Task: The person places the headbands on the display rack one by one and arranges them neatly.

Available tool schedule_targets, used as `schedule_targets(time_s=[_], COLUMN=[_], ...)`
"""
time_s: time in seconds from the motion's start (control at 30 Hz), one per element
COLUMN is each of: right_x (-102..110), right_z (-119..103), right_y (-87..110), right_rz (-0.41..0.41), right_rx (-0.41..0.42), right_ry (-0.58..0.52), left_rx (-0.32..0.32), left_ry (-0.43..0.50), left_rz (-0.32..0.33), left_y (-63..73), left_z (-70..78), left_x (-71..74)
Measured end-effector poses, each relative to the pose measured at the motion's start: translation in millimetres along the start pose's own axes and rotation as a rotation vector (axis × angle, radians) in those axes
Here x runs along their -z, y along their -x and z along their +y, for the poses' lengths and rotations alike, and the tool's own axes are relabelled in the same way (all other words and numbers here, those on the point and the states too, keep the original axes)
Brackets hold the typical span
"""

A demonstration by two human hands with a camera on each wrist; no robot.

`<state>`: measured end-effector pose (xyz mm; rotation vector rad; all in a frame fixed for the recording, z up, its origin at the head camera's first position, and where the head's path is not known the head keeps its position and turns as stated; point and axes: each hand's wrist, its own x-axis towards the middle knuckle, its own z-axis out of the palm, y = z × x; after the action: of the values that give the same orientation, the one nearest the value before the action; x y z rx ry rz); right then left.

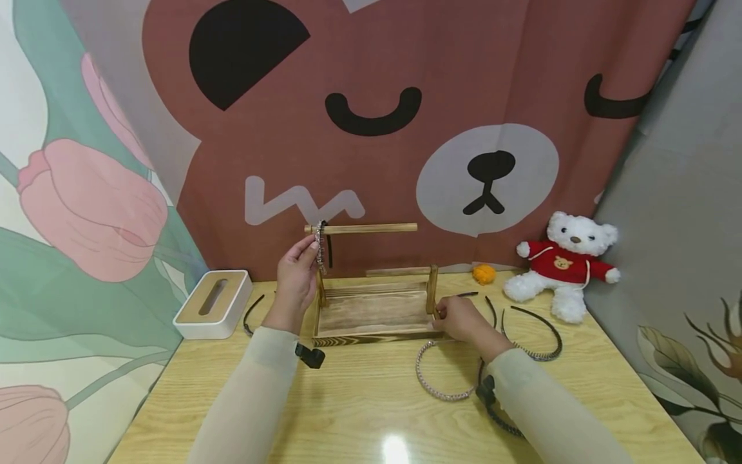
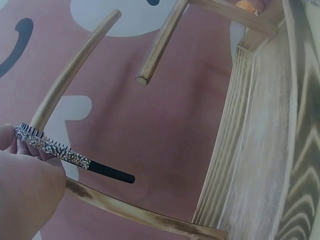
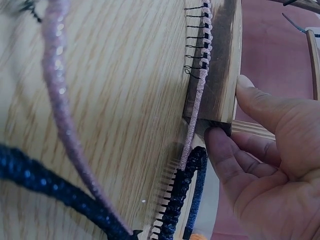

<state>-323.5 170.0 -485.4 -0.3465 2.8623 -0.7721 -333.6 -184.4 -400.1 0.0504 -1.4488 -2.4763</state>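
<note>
My left hand pinches a beaded headband with a black band end. The headband hangs over the left end of the upper rod of a wooden rack. At the rack's tray base, my right hand grips the right front corner, thumb on the upper edge and fingers beneath in the right wrist view. A lower rod juts from the opposite upright. Close to the right hand lie a pink headband and a dark blue headband.
More dark headbands lie at the right of the table. Another dark headband sits left of the rack, beside a white tissue box. Behind on the right are an orange ball-like item and a white teddy bear. A printed curtain hangs behind.
</note>
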Motion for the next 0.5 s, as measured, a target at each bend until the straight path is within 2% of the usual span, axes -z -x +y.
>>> schedule_targets(time_s=[0.3, 0.4, 0.5], right_x=[2, 2, 1], right_z=[-1, -3, -4], right_y=[1.0, 1.6, 2.1], right_rz=[0.011, 0.011, -0.003], right_rx=[0.0, -0.003, -0.002], right_ry=[0.013, 0.009, -0.004], left_rx=[-0.02, -0.035, -0.059], left_ry=[0.033, -0.025, -0.169], left_rz=[-0.011, -0.009, -0.012], left_y=[-0.5, 2.3, 8.2], left_z=[-2.4, -1.5, 1.1], left_x=[1.2, 8.2, 26.9])
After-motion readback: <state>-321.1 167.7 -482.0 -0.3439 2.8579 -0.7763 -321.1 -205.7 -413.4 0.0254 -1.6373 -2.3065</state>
